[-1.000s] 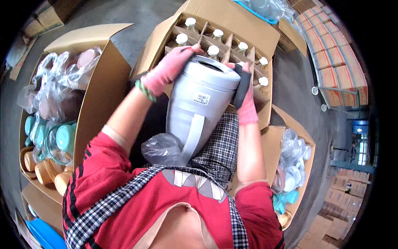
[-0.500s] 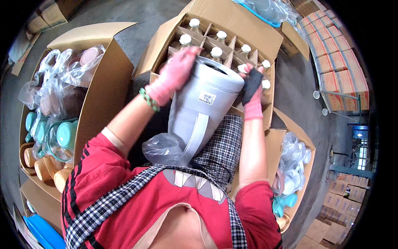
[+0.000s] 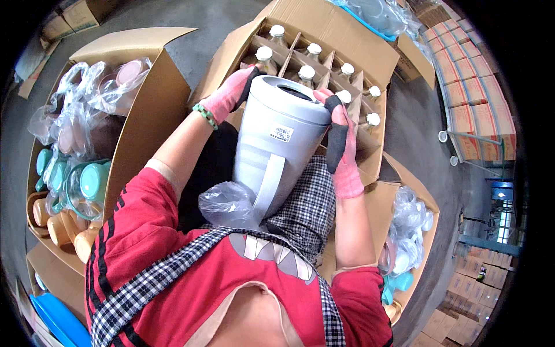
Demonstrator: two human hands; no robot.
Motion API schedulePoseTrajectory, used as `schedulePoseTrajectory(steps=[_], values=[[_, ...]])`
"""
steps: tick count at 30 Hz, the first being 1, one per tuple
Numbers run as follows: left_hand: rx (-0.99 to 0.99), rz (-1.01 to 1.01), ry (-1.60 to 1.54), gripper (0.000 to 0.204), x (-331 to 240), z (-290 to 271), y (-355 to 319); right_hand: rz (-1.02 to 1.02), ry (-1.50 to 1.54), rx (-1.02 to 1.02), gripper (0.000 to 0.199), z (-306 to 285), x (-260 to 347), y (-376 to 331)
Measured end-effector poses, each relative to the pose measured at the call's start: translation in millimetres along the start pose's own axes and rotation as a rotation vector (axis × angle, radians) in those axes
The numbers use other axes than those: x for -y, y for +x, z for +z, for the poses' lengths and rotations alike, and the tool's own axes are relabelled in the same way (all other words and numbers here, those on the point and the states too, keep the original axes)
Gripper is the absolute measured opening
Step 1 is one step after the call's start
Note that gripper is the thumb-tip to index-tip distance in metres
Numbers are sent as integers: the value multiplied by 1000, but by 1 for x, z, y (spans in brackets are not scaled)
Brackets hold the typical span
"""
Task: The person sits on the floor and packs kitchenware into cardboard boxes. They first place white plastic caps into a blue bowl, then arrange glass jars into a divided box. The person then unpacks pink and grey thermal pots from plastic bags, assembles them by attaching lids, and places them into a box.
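Note:
A grey plastic jug (image 3: 274, 156) with a lid, a side handle and a small white label leans on my lap, lid end away from me. Crumpled clear plastic bag (image 3: 226, 205) bunches by its base. My right hand (image 3: 342, 141), in a pink and black glove, closes on the right edge of the lid with its fingertips. At the lid's left side is my left hand (image 3: 231, 95), fingers stretched forward and apart from the handle; its fingertips are partly hidden near a white-capped clear bottle (image 3: 264, 55).
Beyond the jug, an open carton (image 3: 367, 43) with cardboard dividers holds several bottles. An open carton (image 3: 141, 110) at left has bagged pink, teal and orange jugs. Another carton (image 3: 425, 231) stands at right. A blue basin (image 3: 58, 318) lies at lower left; stacked cartons (image 3: 471, 92) line the right.
The jug has shifted slightly up and left. My left hand has slid off the lid to its left side, and my right hand has come in against the lid's right edge.

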State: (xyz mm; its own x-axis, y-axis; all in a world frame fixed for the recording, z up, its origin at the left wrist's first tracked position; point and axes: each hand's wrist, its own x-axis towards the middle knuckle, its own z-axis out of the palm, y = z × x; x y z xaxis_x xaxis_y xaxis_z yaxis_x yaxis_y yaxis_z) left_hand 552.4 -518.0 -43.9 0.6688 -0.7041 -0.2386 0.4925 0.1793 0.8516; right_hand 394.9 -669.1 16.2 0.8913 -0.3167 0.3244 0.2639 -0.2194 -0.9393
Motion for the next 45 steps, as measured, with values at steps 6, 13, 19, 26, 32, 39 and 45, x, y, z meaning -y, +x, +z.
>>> schedulePoseTrajectory(steps=[6, 13, 19, 26, 32, 39, 45], values=[[-195, 395, 520, 48, -3, 58, -34, 468, 636, 79, 56, -56, -58, 26], [-81, 634, 714, 41, 11, 53, -34, 480, 449, -313, 58, -61, -42, 32], [161, 209, 189, 43, -11, 6, -29, 55, -64, 8, 53, -9, 1, -12], [-163, 656, 700, 36, -4, 73, -79, 490, 950, 165, 58, -34, -18, 15], [-282, 457, 447, 31, 9, 6, -32, 280, 85, 14, 44, -21, -11, -9], [-77, 712, 718, 36, -11, 48, -91, 387, 266, 12, 51, -9, 11, -7], [-56, 865, 1135, 25, -4, 70, -99, 456, 685, 202, 47, -67, -19, 4]])
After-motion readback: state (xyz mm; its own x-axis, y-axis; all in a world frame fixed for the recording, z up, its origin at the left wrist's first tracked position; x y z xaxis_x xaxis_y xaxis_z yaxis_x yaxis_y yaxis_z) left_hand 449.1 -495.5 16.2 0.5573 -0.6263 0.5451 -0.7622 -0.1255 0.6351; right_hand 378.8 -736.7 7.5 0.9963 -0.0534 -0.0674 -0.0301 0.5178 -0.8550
